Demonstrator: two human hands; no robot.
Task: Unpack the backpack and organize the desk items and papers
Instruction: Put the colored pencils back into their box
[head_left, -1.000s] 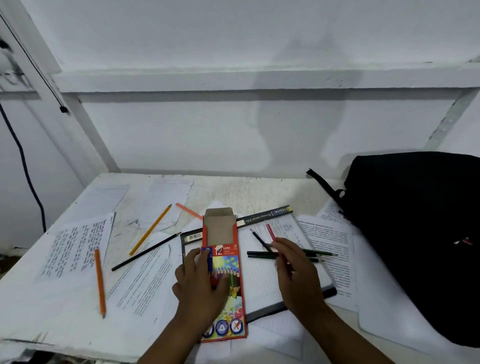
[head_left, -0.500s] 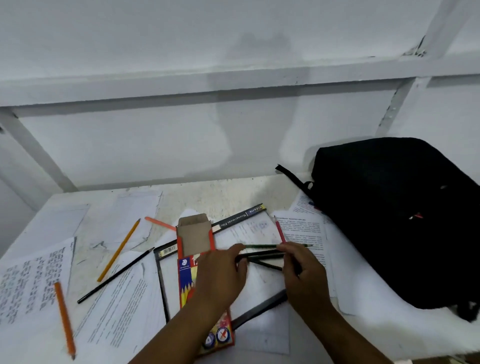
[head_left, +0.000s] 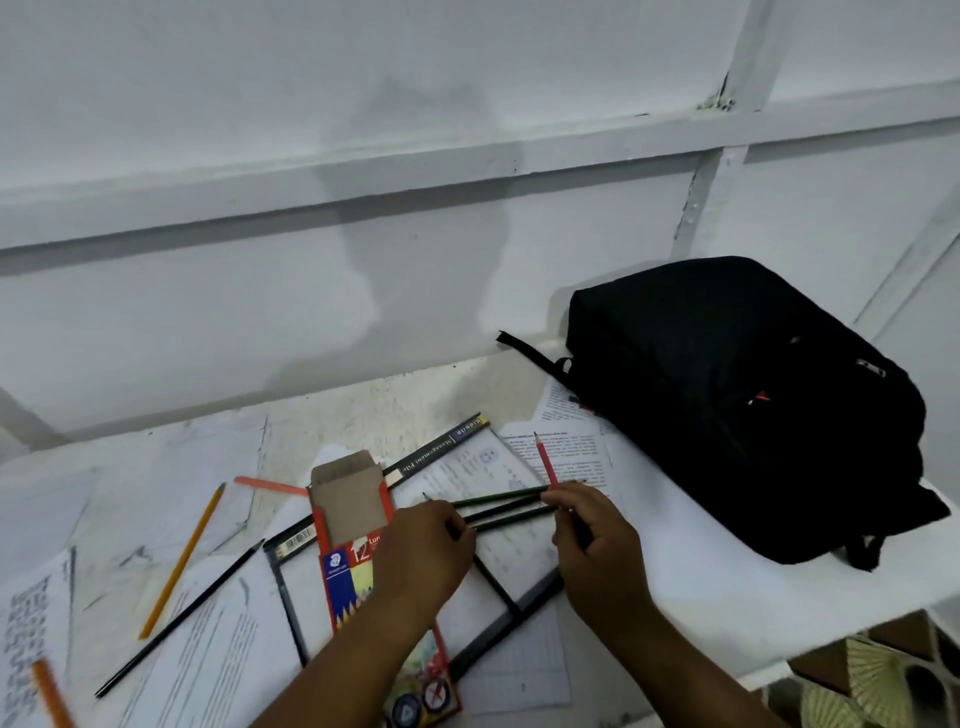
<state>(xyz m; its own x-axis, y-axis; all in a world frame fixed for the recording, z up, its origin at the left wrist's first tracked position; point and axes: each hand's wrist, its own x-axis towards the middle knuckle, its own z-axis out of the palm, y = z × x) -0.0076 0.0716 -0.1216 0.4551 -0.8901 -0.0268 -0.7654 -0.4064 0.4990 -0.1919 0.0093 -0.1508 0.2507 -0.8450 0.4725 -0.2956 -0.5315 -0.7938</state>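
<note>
On a paper-strewn white desk (head_left: 457, 395), a person's left hand (head_left: 423, 558) and right hand (head_left: 597, 545) close on opposite ends of a bundle of dark pencils (head_left: 511, 512) — apparently squaring them up for the open coloured-pencil box (head_left: 358, 545) lying under the left wrist. The right hand also pinches a red pencil (head_left: 545, 460), tip toward 12 o'clock. At 2 o'clock sits the black backpack (head_left: 737, 405), on loose papers (head_left: 566, 452); stray pencils (head_left: 182, 561) wait at 9 o'clock.
</note>
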